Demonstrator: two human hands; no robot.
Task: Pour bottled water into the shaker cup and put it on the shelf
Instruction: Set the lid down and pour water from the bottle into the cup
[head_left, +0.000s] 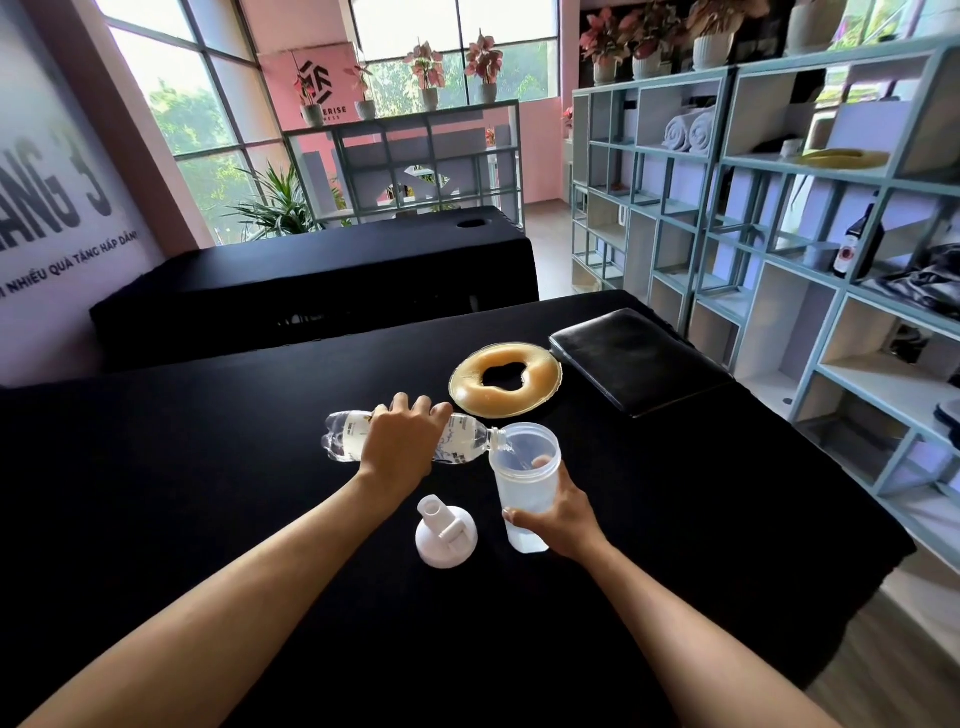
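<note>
While my left hand (400, 447) wraps the near-level bottle (343, 441) and my right hand (563, 517) grips the cup (524, 470) over the table (208, 467), I keep neck inside rim — tilting gradually, cup upright — lid (445, 532) lying beside.

Strong daylight enters through the windows (208, 104) at 11 and 12 o'clock, and the glass is overexposed to white. The black table cover (208, 519) stays very dark, showing almost no shadows. Toward the edges the wide lens bends the shelf (779, 218) lines at 3 o'clock, and details become soft.
</note>
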